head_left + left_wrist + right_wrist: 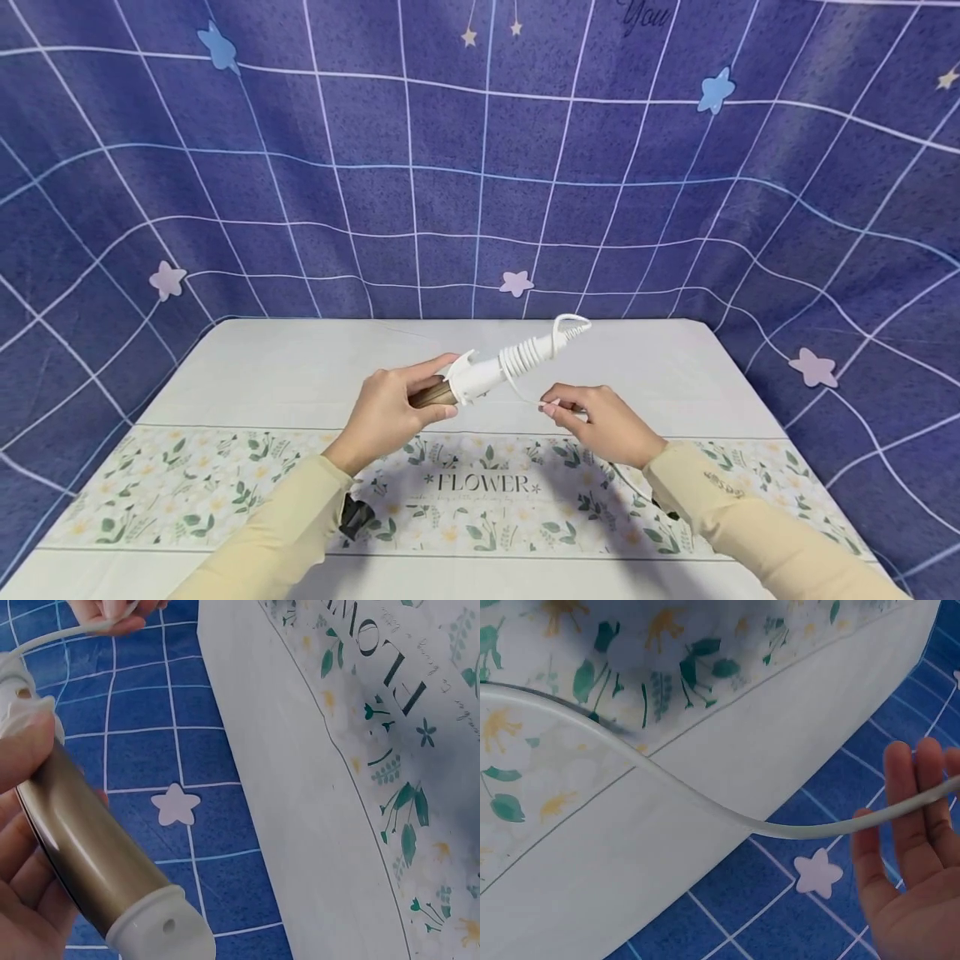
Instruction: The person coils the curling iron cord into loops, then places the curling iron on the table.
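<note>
A curling iron (pixel 480 377) with a white handle and a bronze barrel (pixel 105 840) is held above the table, tilted up to the right. My left hand (pixel 390 408) grips it around the barrel, thumb along the near side. White power cord (pixel 519 360) is coiled several times around the handle and loops at its tip. From the coils the cord runs down to my right hand (pixel 600 417), which pinches it between thumb and fingers. In the right wrist view, a slack length of cord (pixel 802 831) hangs away from the right hand (pixel 922 862).
Beneath both hands is a white table (pixel 300 358) with a printed floral band (pixel 247 483) reading "FLOWER". A blue gridded curtain (pixel 450 200) with star shapes surrounds the table at the back and sides.
</note>
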The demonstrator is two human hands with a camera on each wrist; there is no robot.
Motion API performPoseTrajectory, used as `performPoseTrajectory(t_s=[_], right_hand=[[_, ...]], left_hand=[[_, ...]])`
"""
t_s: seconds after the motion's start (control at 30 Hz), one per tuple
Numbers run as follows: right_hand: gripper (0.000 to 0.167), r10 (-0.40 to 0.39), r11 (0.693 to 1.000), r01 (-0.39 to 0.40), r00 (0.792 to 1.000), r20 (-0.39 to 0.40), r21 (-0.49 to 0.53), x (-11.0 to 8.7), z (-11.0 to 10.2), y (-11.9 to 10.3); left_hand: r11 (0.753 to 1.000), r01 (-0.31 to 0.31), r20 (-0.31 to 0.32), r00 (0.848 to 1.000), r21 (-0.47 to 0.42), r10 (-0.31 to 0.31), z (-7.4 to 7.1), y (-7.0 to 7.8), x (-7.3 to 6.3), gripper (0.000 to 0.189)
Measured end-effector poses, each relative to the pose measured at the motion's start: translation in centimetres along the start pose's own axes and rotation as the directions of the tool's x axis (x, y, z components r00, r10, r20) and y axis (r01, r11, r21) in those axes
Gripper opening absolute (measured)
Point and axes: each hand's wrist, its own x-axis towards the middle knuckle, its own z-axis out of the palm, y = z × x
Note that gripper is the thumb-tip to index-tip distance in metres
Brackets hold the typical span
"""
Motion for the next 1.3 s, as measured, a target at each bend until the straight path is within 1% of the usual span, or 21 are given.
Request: performPoseTrajectory(t_s=[0.17, 0.23, 0.3, 0.33, 0.4, 0.5, 0.53, 0.57, 0.6, 0.77, 0.87, 1.03, 1.1, 1.2, 1.3], right_hand=[[0.016, 0.030, 0.999, -0.031, 1.000, -0.001, -0.017, 0.5, -0.4, 0.2], [0.016, 0.057, 0.998, -0.057, 0.998, -0.011, -0.017, 0.7, -0.6, 0.3], [0.015, 0.084, 0.996, -0.084, 0.996, -0.018, 0.000, 0.8, -0.8, 0.4], [0.013, 0.086, 0.995, -0.086, 0.996, -0.011, 0.041, 0.9, -1.0, 0.4], [0.014, 0.045, 0.995, -0.045, 0.999, -0.007, 0.095, 1.1, -1.4, 0.5], [0.014, -0.086, 0.990, 0.086, 0.996, -0.003, 0.110, 1.5, -1.9, 0.8], [0.013, -0.113, 0.989, 0.113, 0.994, 0.002, 0.098, 1.7, -2.1, 0.8], [0.013, -0.131, 0.989, 0.131, 0.991, -0.002, 0.062, 1.8, -2.4, 0.9], [0.012, -0.137, 0.990, 0.137, 0.991, -0.001, 0.033, 2.0, -2.5, 0.8], [0.014, -0.097, 0.994, 0.098, 0.995, 0.025, -0.039, 2.6, -3.3, 0.4], [0.013, -0.093, 0.994, 0.095, 0.995, 0.039, -0.048, 2.8, -3.6, 0.3], [0.012, -0.088, 0.996, 0.090, 0.994, 0.065, -0.029, 2.7, -4.1, 0.2], [0.010, -0.100, 0.994, 0.103, 0.993, 0.068, -0.047, 2.8, -4.3, 0.0], [0.010, -0.135, 0.984, 0.141, 0.989, 0.059, -0.106, 2.9, -4.6, -0.5], [0.011, -0.197, 0.962, 0.200, 0.980, 0.036, -0.185, 3.0, -4.7, -1.1]], left_hand=[[0.999, -0.012, 0.074, 0.997, -0.034, 0.015, 0.2, 0.1, -0.2, 0.066], [0.999, -0.018, 0.102, 0.995, -0.035, 0.022, 0.2, 0.3, -0.2, 0.067], [0.999, -0.024, 0.129, 0.991, -0.026, 0.027, 0.3, 0.6, -0.2, 0.068], [0.999, -0.028, 0.143, 0.989, -0.017, 0.030, 0.3, 0.7, -0.2, 0.069], [0.999, -0.039, 0.169, 0.985, -0.004, 0.039, 0.4, 0.9, -0.2, 0.069], [0.998, -0.070, 0.206, 0.976, 0.001, 0.068, 0.4, 1.0, -0.3, 0.069], [0.997, -0.081, 0.216, 0.973, 0.000, 0.079, 0.4, 1.0, -0.3, 0.068], [0.996, -0.093, 0.223, 0.971, 0.002, 0.091, 0.4, 0.9, -0.3, 0.068], [0.995, -0.104, 0.228, 0.968, 0.005, 0.100, 0.4, 0.9, -0.4, 0.067], [0.988, -0.148, 0.247, 0.960, 0.044, 0.133, 0.3, 0.7, -0.6, 0.066], [0.982, -0.178, 0.255, 0.954, 0.068, 0.155, 0.2, 0.7, -0.6, 0.065], [0.965, -0.244, 0.277, 0.938, 0.093, 0.210, 0.2, 0.6, -0.6, 0.065], [0.961, -0.259, 0.281, 0.934, 0.099, 0.222, 0.2, 0.6, -0.5, 0.065], [0.955, -0.272, 0.285, 0.931, 0.116, 0.230, 0.3, 0.7, -0.5, 0.065], [0.945, -0.287, 0.297, 0.926, 0.155, 0.233, 0.4, 0.8, -0.5, 0.066]])
